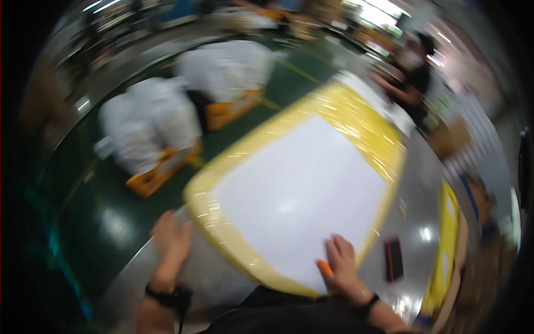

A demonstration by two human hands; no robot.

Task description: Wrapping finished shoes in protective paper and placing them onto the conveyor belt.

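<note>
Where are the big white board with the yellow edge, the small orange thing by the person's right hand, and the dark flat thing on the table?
White board [300, 189], head view: middle of its white face.
Orange thing [325, 269], head view: its middle, beside the right hand [345, 267].
Dark flat thing [394, 259], head view: its centre.

White sheet [297, 192] at the centre of the frame, bordered all round by glossy yellow tape [361, 119] flecked with bright highlights. My right hand [342, 267], lower right of centre, lies on the white with an orange marker [325, 269] beside the thumb and a black band at the wrist. My left hand [169, 245], lower left, also wears a black wristband. Grey, shiny table [414, 195] at right; on it a black phone [393, 259] edged in red. Dark green floor [100, 211] at left, bearing white bundles [147, 125] on orange-yellow bases. Yellow-edged board [445, 250] at far right.
</note>
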